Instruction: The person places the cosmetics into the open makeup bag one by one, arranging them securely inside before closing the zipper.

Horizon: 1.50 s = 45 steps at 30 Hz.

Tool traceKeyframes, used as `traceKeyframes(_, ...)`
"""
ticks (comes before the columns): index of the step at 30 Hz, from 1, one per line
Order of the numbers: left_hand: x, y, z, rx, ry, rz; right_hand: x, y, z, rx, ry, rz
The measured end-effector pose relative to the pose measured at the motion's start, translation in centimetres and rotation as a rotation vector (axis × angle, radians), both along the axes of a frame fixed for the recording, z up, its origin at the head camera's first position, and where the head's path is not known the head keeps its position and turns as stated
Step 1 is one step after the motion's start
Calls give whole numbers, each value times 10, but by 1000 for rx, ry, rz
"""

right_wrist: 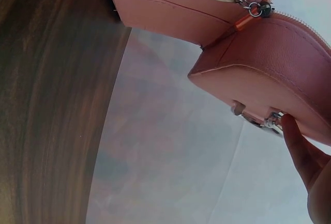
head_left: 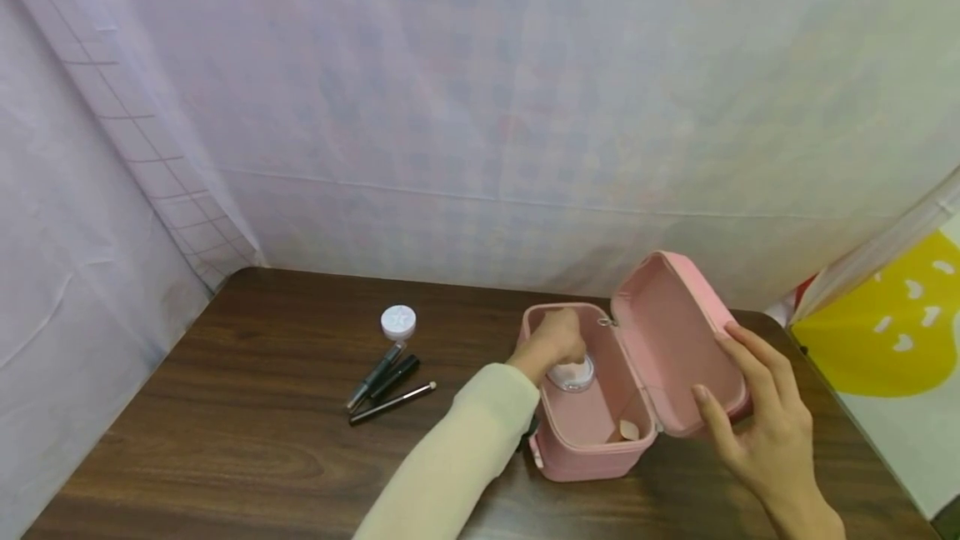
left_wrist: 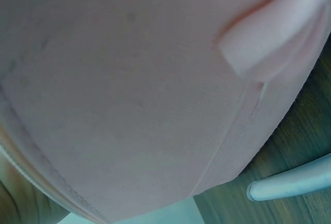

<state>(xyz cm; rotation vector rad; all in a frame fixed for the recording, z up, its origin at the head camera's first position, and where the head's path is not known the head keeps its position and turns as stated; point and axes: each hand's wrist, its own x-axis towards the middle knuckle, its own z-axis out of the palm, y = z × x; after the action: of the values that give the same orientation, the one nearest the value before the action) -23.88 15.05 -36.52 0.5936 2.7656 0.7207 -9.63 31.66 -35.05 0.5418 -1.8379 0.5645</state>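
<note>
A pink zippered cosmetic case (head_left: 588, 465) stands on the table with its lid (head_left: 675, 348) tilted open to the right. My left hand (head_left: 558, 338) reaches down inside the far end of the case, its fingertips hidden. Right beside those fingers is a round, clear-rimmed container (head_left: 572, 375); I cannot tell whether they hold it. With my right hand (head_left: 776, 423) I grip the lid, thumb at its inner side and fingers over the outside. In the right wrist view, one finger touches metal hardware (right_wrist: 274, 121) on the lid. A small beige piece (head_left: 628, 430) lies in the near end.
Left of the case lie a white round jar (head_left: 398, 322) with a star on top, two dark tubes (head_left: 396, 377) and a slim dark stick (head_left: 393, 403) with a pale tip. A pale curtain (head_left: 480, 107) hangs behind the brown wooden table (head_left: 225, 440).
</note>
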Motion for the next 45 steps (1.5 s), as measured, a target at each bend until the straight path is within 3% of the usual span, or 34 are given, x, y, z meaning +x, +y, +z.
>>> traceKeyframes(7, 3, 0, 1, 0, 56, -63, -1, 2, 0, 8, 0, -9)
traceKeyframes(14, 7, -6, 10, 66, 123, -131, -3, 3, 0, 8, 2, -10)
traceKeyframes(21, 14, -36, 31, 189, 197, -203, -4, 3, 0, 11, 6, -12)
traceKeyframes(27, 21, -67, 39, 341, 191, -287, -3, 6, 2, 12, 7, -21)
traceKeyframes(31, 30, -85, 36, 422, 190, -284, -1, 7, 2, 9, 9, -24)
traceKeyframes(38, 43, -108, 22, 574, 188, -247, -1, 7, 2, 15, -2, -16)
traceKeyframes(45, 47, -127, 10, 624, 144, -218, -2, 8, 2, 22, 6, -10)
